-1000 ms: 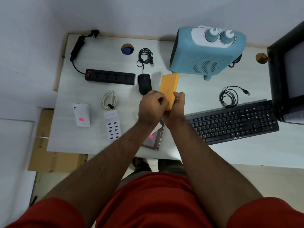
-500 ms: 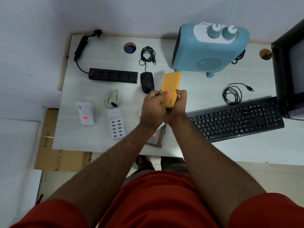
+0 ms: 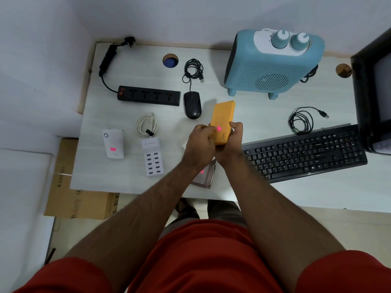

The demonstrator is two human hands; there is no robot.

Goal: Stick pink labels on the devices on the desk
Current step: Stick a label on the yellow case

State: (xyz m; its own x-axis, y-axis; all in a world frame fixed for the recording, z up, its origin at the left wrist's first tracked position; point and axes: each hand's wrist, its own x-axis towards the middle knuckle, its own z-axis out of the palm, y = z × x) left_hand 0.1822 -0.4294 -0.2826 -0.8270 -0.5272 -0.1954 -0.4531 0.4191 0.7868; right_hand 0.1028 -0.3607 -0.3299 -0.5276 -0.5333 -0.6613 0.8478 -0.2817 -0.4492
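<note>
My right hand [image 3: 231, 142] grips the lower end of an orange power bank [image 3: 223, 119], held up over the middle of the desk [image 3: 243, 111]. My left hand [image 3: 200, 142] is beside it, its fingers curled against the device's left edge at a pink label [image 3: 219, 129] on its face. A white plug-in device [image 3: 113, 144] at the left carries a pink label [image 3: 113, 149]. A hard drive [image 3: 206, 176] under my forearms shows a pink label too. The white USB charger [image 3: 152, 159] shows no label.
A black power strip [image 3: 149, 95], black mouse [image 3: 192, 105], blue fan heater [image 3: 273, 64], black keyboard [image 3: 304, 154], a white coiled cable [image 3: 147, 124] and two black coiled cables lie on the desk. A monitor [image 3: 374, 89] stands at the right. A cardboard box [image 3: 69, 187] sits below the left edge.
The pink label, first pinched in my left fingers, now sits on the power bank's face. Both hands stayed on the device, and the view shifted slightly.
</note>
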